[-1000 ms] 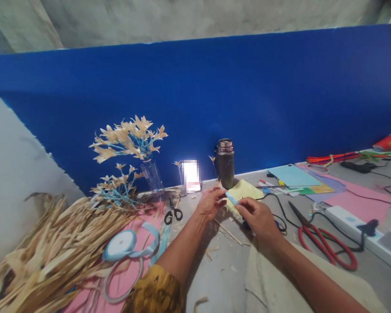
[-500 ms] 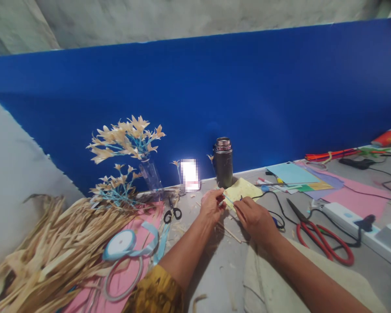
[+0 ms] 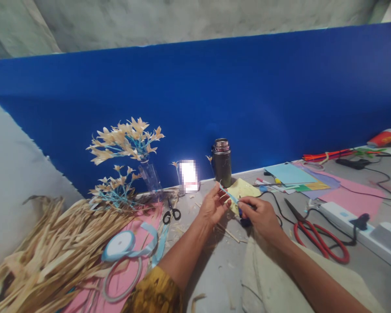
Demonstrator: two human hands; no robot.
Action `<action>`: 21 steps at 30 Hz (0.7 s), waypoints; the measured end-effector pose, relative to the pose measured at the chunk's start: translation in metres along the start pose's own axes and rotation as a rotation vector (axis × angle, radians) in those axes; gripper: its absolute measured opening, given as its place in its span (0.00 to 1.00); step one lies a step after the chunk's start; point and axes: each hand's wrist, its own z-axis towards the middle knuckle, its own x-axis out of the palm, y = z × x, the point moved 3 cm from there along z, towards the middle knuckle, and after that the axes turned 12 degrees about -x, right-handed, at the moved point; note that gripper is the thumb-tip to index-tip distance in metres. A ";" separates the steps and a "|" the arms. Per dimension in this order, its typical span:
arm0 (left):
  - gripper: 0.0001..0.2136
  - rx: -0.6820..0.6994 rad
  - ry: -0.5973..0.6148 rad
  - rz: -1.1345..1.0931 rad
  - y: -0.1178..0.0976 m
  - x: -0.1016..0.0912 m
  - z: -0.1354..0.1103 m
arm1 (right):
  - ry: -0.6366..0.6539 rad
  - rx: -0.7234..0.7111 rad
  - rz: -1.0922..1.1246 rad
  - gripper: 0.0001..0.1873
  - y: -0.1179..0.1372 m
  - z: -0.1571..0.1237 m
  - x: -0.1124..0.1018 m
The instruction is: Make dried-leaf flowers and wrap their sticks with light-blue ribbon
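A thin light-blue wrapped stem (image 3: pixel 228 194) slants between my hands. My right hand (image 3: pixel 262 217) pinches its lower end between thumb and fingers. My left hand (image 3: pixel 212 208) is turned palm up, its fingers and thumb apart, with the upper part of the stem beside its fingertips. Just under my right hand shows a dark blue and black object (image 3: pixel 244 217), partly hidden by the fingers. Behind the hands lie a yellow paper sheet (image 3: pixel 246 188) and a dark open-topped flask (image 3: pixel 222 167).
Pale flowers (image 3: pixel 127 137) on blue stems stand in a clear bottle (image 3: pixel 150 176) at left. Nearby are dried husks (image 3: pixel 52 243), a blue ribbon roll (image 3: pixel 119 245) and small black scissors (image 3: pixel 172 214). Red-handled scissors (image 3: pixel 322 237) and a power strip (image 3: pixel 345 221) lie right.
My left hand has opened and turned palm up, its fingers spreading from the stem. My right hand has stayed pinched on the stem, and more of the stem now shows.
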 end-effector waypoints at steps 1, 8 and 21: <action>0.09 -0.024 0.059 0.008 0.000 0.002 -0.001 | -0.028 0.095 0.136 0.11 -0.002 0.001 -0.001; 0.10 -0.054 0.312 0.189 0.017 0.005 -0.007 | -0.095 0.359 0.826 0.19 -0.006 0.002 0.002; 0.11 0.077 0.080 0.171 0.007 -0.001 -0.007 | -0.076 0.388 0.902 0.17 -0.006 0.003 0.002</action>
